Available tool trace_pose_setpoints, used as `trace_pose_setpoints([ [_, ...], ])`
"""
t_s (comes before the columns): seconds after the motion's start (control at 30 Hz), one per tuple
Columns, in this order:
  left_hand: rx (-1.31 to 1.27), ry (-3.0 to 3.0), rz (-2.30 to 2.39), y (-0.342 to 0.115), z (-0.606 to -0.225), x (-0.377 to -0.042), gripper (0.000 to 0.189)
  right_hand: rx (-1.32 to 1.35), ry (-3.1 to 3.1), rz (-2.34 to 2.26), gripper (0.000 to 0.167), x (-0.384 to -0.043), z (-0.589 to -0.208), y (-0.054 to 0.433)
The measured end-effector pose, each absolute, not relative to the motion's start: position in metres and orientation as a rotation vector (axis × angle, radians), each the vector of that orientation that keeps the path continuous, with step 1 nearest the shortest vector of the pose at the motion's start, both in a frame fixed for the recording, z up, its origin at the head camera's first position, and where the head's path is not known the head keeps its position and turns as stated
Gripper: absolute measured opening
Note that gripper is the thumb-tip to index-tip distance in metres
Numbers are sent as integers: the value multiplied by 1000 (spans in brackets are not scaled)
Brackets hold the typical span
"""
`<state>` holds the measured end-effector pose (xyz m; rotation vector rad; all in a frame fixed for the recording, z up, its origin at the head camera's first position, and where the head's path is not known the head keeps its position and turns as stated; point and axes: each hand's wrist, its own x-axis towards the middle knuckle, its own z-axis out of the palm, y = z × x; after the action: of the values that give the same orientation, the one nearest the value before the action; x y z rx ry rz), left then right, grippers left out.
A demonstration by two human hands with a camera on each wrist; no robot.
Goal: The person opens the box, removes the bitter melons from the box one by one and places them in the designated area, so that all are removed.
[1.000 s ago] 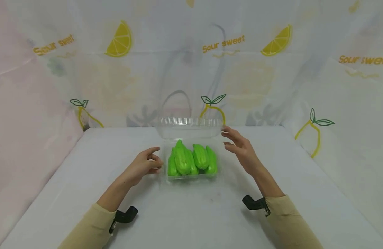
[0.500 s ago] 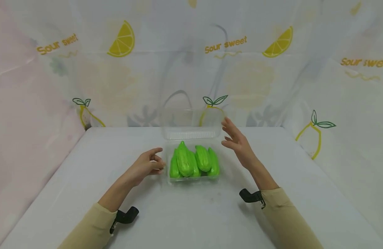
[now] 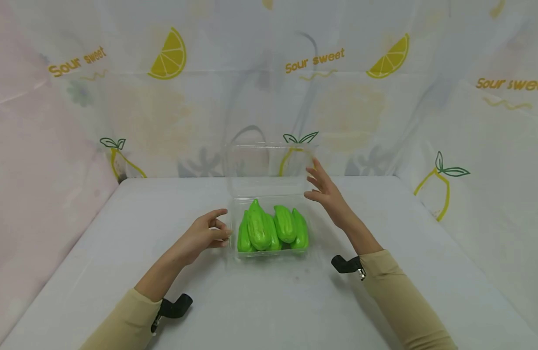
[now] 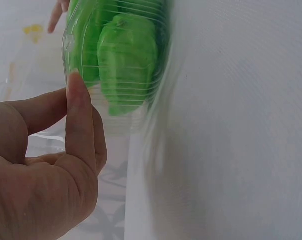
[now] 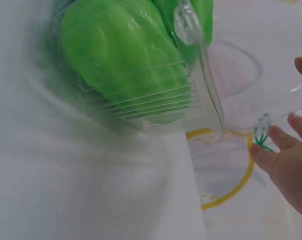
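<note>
A clear plastic clamshell box (image 3: 273,254) stands in the middle of the table with its hinged lid (image 3: 264,170) raised at the back. Inside it lie several bright green, long vegetables (image 3: 259,228) with pointed tips, their exact kind unclear. At the box's left side, my left hand (image 3: 203,236) pinches the rim between thumb and finger; the left wrist view shows the fingertips (image 4: 75,80) on that edge. My right hand (image 3: 332,197) has its fingers spread and extended beside the lid's right edge. Whether they touch the lid is hard to tell.
A white cloth-covered table (image 3: 273,306) runs back to a printed curtain (image 3: 251,97) with lemon drawings, which also hangs at both sides. Black wrist-mounted cameras, one on the left sleeve (image 3: 177,306) and one on the right (image 3: 345,265), stick out over the table.
The lid has swung up and back, from leaning low behind the box to standing higher. My right hand has moved away from me and slightly left with it. The left hand stays at the rim.
</note>
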<state>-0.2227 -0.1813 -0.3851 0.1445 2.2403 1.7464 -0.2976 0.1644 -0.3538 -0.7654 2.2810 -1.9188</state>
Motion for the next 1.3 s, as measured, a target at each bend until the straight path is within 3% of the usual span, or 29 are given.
trace_pose_setpoints([
  [0.9,131,2272,1727,-182,-387,-219,75,-683,2221,-1888,87,-311,-377,162],
  [1.3,140,2264,1730,-179,-387,-216,75,-551,2103,-1962,73,-313,-389,161],
])
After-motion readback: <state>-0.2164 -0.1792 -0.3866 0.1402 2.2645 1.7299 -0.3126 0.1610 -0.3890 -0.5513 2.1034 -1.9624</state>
